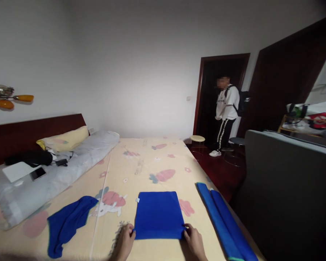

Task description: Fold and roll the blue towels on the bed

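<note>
A blue cloth (160, 214) lies flat on the bed in a near-square shape, with a small white tag at its far left edge. My left hand (127, 237) pinches its near left corner. At the near right corner, my right hand (193, 237) has thumb and fingers closed on the cloth's edge. To the left lies a crumpled blue cloth (70, 221) with green edging. Two long rolled or folded blue cloths (222, 221) lie side by side along the bed's right edge.
The bed (141, 159) has a cream sheet with carrot and rabbit prints. A grey quilt (70, 177), a pillow (67, 139), a phone (38, 174) and cables are at the left. A dark panel (285, 195) stands at the right. Near the doorway stand a person (228, 101) and a stool (197, 139).
</note>
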Demonstrator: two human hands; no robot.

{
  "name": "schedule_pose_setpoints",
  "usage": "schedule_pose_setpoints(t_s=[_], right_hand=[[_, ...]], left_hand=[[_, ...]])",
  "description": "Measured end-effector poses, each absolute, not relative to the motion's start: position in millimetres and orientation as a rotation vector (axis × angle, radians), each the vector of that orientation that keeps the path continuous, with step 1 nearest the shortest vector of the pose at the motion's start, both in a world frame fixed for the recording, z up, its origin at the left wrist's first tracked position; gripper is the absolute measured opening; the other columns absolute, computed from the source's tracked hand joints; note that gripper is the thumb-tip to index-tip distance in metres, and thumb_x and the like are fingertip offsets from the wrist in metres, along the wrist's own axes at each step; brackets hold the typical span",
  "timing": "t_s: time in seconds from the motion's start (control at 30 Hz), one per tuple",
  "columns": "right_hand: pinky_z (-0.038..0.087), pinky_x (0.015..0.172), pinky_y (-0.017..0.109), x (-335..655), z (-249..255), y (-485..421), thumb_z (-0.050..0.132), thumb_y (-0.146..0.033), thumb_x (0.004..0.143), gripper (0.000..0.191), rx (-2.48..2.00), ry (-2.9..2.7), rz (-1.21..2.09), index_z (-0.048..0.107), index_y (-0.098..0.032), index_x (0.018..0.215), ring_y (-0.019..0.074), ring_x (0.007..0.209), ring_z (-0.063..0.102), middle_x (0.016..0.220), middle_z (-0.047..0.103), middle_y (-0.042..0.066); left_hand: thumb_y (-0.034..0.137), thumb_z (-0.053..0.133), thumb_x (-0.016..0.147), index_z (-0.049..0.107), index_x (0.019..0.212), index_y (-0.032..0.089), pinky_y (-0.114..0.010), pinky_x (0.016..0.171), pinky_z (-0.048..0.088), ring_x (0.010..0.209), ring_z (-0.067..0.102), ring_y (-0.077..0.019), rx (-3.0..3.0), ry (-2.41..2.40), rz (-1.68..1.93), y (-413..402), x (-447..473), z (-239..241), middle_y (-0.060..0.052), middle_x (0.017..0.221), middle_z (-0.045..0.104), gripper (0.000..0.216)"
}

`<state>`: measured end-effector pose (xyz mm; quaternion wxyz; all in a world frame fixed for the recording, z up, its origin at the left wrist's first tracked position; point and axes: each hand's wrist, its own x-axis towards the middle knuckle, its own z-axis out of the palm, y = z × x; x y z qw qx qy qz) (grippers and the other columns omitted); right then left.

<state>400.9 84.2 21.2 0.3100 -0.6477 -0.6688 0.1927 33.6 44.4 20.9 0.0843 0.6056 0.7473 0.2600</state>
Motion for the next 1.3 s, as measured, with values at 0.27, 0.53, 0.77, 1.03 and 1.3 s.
schedule_pose_setpoints(t_s=[0.27,0.53,0.77,1.03,1.3], right_hand=[[0.041,0.096,0.044,363.2,12.1,69.3,0.051,-0.022,0.075,0.047,-1.687,-1.881,-0.005,0.060,-0.022,0.122,0.0288,0.109,0.059,0.120,0.065,0.013],[0.042,0.102,0.036,320.3,-37.8,64.5,0.045,-0.020,0.085,0.055,-1.201,-2.245,-0.083,0.045,-0.026,0.140,0.0228,0.127,0.053,0.139,0.055,0.003],[0.043,0.101,0.038,396.1,-45.0,59.2,0.041,-0.026,0.089,0.054,-1.425,-2.181,-0.034,0.040,-0.030,0.142,0.0239,0.130,0.049,0.143,0.050,0.003],[0.040,0.099,0.039,378.3,2.9,63.2,0.038,-0.013,0.082,0.053,-1.636,-2.095,0.194,0.057,-0.026,0.129,0.0219,0.129,0.051,0.137,0.057,0.005],[0.034,0.098,0.039,389.6,51.6,61.4,0.037,-0.013,0.080,0.045,-1.542,-2.139,0.478,0.066,-0.020,0.113,0.0204,0.107,0.061,0.116,0.070,0.008]], left_hand=[[0.013,0.038,0.086,0.063,0.115,0.023,-0.042,0.101,0.041,0.117,0.056,-0.0247,1.891,2.491,0.645,42.8,73.9,23.1,-0.008,0.119,0.067,0.040],[0.018,0.038,0.087,0.018,0.149,0.036,-0.044,0.116,0.034,0.142,0.033,-0.0203,2.382,1.748,0.333,36.5,134.6,5.8,0.008,0.156,0.027,0.067],[0.021,0.033,0.092,0.007,0.148,0.039,-0.047,0.118,0.026,0.144,0.027,-0.0200,2.377,1.823,0.202,20.9,60.8,14.6,0.005,0.157,0.021,0.064],[0.000,0.036,0.072,0.036,0.144,0.034,-0.048,0.116,0.025,0.139,0.037,-0.0163,2.251,1.944,0.114,36.5,62.7,32.7,0.002,0.151,0.042,0.080],[0.005,0.048,0.075,0.066,0.114,0.037,-0.042,0.103,0.037,0.113,0.055,-0.0215,2.346,1.993,0.365,20.3,40.2,55.9,0.000,0.121,0.066,0.053]])
